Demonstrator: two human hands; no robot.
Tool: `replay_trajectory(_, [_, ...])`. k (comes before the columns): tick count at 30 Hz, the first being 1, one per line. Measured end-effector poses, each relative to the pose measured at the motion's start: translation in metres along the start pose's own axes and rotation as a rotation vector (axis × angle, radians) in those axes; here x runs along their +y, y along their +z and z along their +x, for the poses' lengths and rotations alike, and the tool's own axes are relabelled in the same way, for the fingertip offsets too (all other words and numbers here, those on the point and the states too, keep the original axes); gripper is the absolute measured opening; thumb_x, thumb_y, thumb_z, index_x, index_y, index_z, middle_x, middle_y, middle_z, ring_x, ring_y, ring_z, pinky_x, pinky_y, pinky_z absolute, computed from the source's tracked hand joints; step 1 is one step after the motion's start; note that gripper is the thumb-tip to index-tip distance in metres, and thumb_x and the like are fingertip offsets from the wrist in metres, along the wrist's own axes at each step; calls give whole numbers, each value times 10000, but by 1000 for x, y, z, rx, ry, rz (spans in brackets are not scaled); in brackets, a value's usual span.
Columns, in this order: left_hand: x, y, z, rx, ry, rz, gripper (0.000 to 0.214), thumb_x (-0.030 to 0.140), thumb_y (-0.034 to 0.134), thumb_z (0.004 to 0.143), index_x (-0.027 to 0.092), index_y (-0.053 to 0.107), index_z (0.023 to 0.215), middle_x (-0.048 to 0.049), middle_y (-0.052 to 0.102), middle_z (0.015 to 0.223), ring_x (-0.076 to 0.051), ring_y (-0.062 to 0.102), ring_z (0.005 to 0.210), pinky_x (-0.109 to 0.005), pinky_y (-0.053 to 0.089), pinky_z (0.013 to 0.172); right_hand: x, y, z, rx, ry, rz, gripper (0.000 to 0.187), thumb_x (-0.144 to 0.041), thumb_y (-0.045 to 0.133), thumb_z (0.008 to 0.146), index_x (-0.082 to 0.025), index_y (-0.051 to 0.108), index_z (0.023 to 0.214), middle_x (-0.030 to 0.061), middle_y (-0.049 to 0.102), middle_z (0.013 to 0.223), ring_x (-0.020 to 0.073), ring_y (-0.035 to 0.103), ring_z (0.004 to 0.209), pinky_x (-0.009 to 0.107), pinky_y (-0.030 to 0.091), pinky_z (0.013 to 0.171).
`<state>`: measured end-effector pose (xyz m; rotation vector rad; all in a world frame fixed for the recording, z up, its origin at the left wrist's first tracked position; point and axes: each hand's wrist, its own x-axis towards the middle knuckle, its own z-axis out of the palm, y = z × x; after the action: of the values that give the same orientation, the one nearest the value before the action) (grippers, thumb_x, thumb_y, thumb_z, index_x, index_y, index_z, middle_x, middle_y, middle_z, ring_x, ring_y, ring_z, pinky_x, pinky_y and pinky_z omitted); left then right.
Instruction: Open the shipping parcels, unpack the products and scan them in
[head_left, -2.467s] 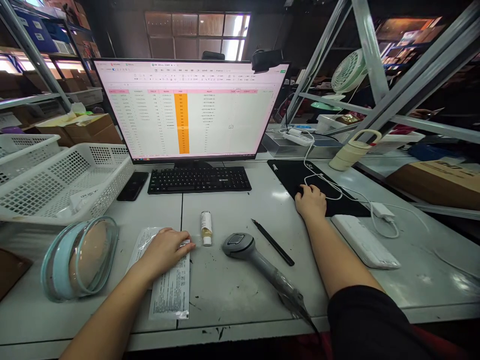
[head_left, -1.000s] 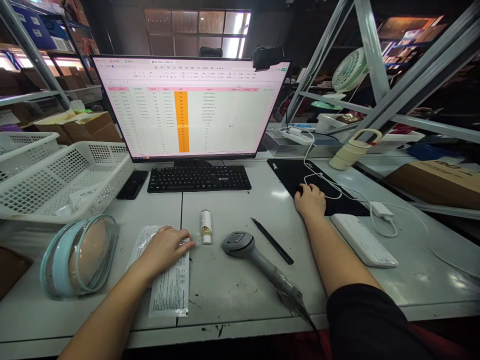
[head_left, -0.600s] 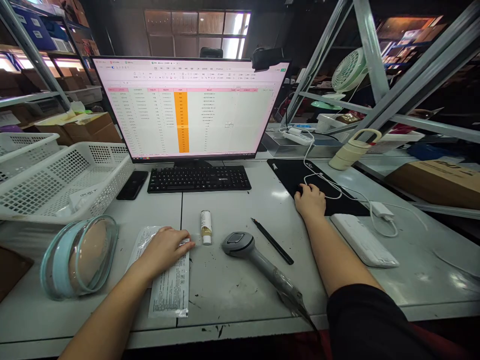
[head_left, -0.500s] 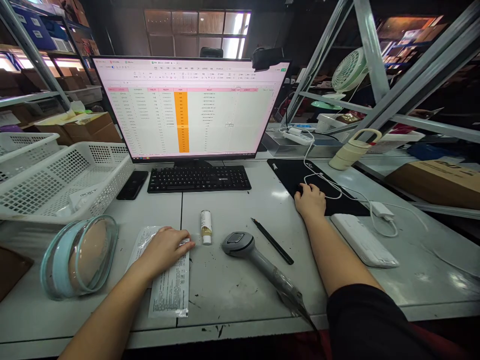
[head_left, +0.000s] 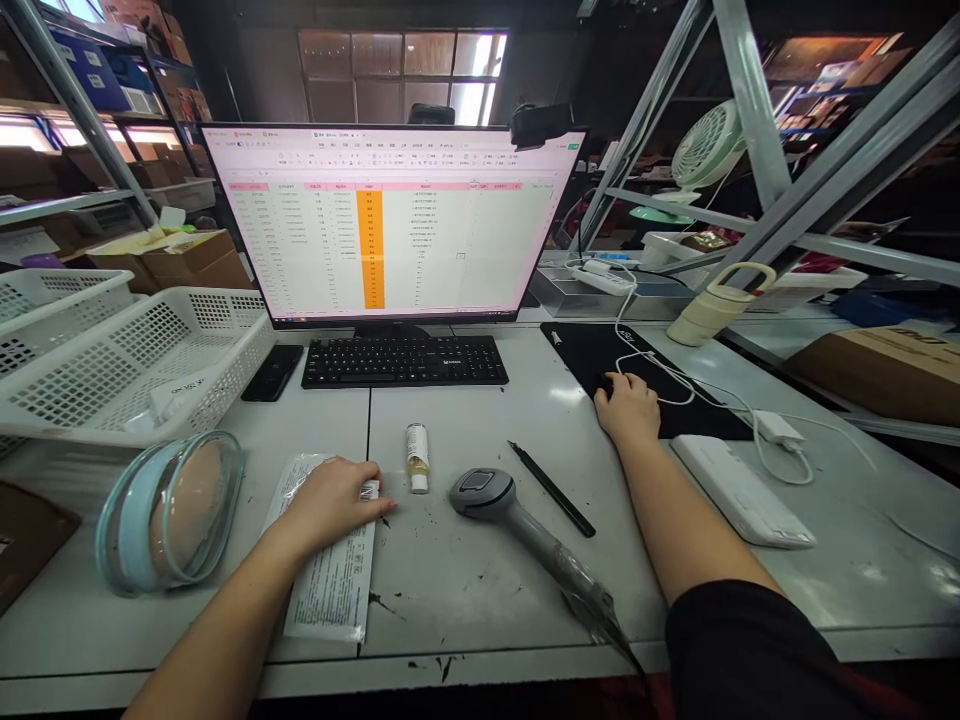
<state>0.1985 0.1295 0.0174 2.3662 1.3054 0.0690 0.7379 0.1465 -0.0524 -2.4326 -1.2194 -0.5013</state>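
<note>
My left hand [head_left: 335, 500] lies palm down on a clear plastic packet with a printed label [head_left: 328, 578], fingers loosely stretched over its top end. A small bottle with a white cap [head_left: 417, 457] lies just right of the fingertips. My right hand [head_left: 628, 405] is cupped over a dark computer mouse on a black mouse pad [head_left: 600, 352]; the mouse is almost wholly hidden. A grey handheld barcode scanner [head_left: 495, 503] lies between my arms, and a black pen [head_left: 551, 488] lies beside it. The monitor [head_left: 390, 225] shows a spreadsheet with an orange column.
A black keyboard [head_left: 405, 360] and a dark phone [head_left: 272, 372] sit under the monitor. White mesh baskets [head_left: 135, 365] and a glass-lidded blue bowl [head_left: 169, 510] stand left. A white power bank [head_left: 739, 490], white cables, a cream cup [head_left: 716, 300], a fan [head_left: 709, 145] and metal shelf struts are right.
The view has shifted slightly, so everything sits a little to the right and lower. The cursor on the screen has moved a little. Both hands stay where they were.
</note>
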Motion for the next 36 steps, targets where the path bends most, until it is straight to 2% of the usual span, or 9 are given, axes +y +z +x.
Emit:
replay_trajectory(11, [0,2,1,8,32,-3,327,583,652,903,271,726,969,-49,761,901,-307,680,983,-349,433,773,-2,-5,2,-67,-9,14,525,-368,467,984,-108,635,1408,239,528,1503,425,546,1253,536,455,1037])
replay_trajectory(20, [-1,2,2,-2,58,-6,366,607,671,902,271,740,1030,-46,756,887,-312,683,987,-383,467,888,-9,-11,0,-91,-3,-12,528,-375,436,1007,-108,620,1424,236,509,1524,413,532,1290,503,448,1047])
replay_trajectory(36, [1,-1,-1,-9,74,12,354,585,675,912,267,741,1055,-50,761,905,-317,687,1006,-377,468,882,-11,-14,-1,-105,8,-26,534,-379,423,1016,-109,608,1438,230,493,1538,411,523,1310,486,439,1054])
